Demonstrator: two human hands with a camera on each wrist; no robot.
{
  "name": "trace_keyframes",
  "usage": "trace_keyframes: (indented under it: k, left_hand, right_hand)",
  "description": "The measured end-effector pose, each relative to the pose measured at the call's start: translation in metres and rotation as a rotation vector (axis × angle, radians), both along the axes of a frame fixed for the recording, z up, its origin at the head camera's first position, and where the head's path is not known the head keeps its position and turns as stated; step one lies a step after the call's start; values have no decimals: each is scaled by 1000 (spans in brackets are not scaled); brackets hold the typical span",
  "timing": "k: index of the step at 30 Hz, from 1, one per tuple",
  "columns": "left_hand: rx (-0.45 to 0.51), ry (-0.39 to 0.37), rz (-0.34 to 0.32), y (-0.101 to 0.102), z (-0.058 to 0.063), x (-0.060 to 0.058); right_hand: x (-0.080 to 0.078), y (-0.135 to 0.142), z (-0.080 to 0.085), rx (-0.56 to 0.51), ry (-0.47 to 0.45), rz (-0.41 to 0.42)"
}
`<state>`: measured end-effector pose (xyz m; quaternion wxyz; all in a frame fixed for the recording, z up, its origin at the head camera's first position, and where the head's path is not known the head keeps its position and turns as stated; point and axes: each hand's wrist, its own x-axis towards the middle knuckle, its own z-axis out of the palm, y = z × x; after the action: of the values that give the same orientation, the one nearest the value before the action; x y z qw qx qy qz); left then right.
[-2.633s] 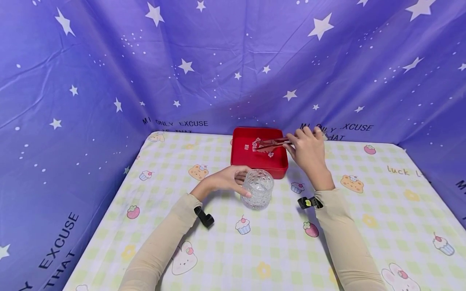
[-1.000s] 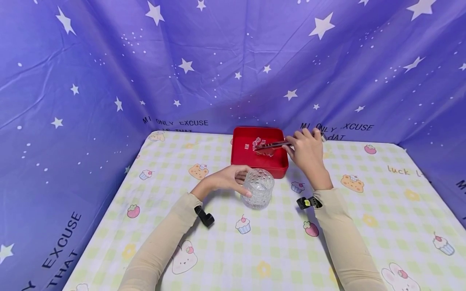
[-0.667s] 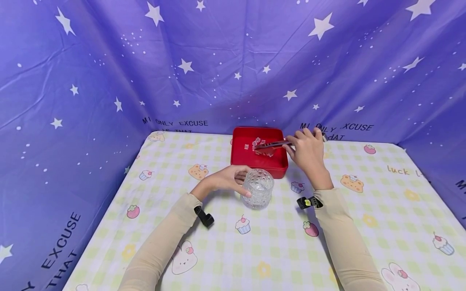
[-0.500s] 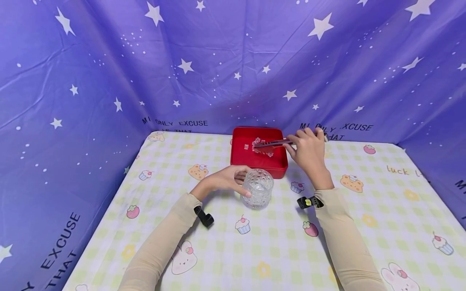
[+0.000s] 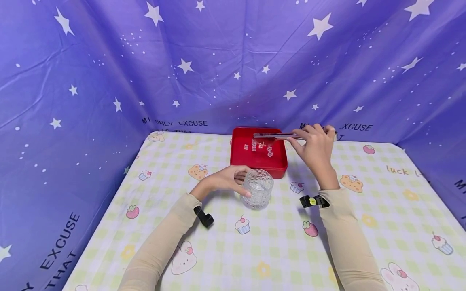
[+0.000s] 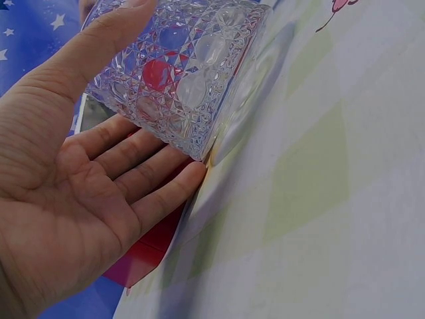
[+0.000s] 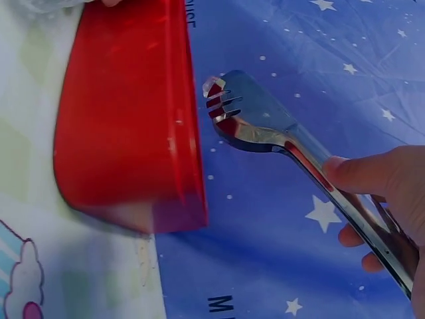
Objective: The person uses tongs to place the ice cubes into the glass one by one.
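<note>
My right hand (image 5: 316,147) grips metal serving tongs (image 5: 274,136), held above the far part of a red box (image 5: 238,162). In the right wrist view the tongs have a fork-toothed end, and a small clear piece (image 7: 212,86) shows at their tips. Several small clear pieces with pinkish tints (image 5: 253,148) lie on the box floor. In front of the box, a clear textured glass (image 5: 259,194) stands upright on the table. My left hand (image 5: 226,179) holds it from the left, thumb on the near side, the other fingers partly hidden behind it.
A checked tablecloth (image 5: 204,258) with cartoon prints covers the table. Blue-purple starry curtains (image 5: 218,81) hang directly behind the table and at both sides. The red box stands near the back edge, close to the curtain.
The tongs have lifted off the pieces in the box, their tips rising. My right hand has shifted up and a little right. The left hand and the glass have stayed put.
</note>
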<state>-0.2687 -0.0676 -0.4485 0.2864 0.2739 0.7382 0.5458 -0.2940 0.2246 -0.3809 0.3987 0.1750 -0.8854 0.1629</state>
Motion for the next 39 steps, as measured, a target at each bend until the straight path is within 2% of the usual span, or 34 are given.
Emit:
trace_keyframes:
  k: [13,20,31,39]
  left_hand:
    - [-12,2,5,0,-1,0]
    - [-18,-5,12,0,1,1]
    - [6,6,0,0,0,0]
    - [6,6,2,0,0,1]
  right_hand:
    - [15,4,26,-144,-18,45]
    - [26,10,42,-183,-44,107]
    - [34,21,54,-219,-174,240]
    - [38,32,59,-188,-244,301]
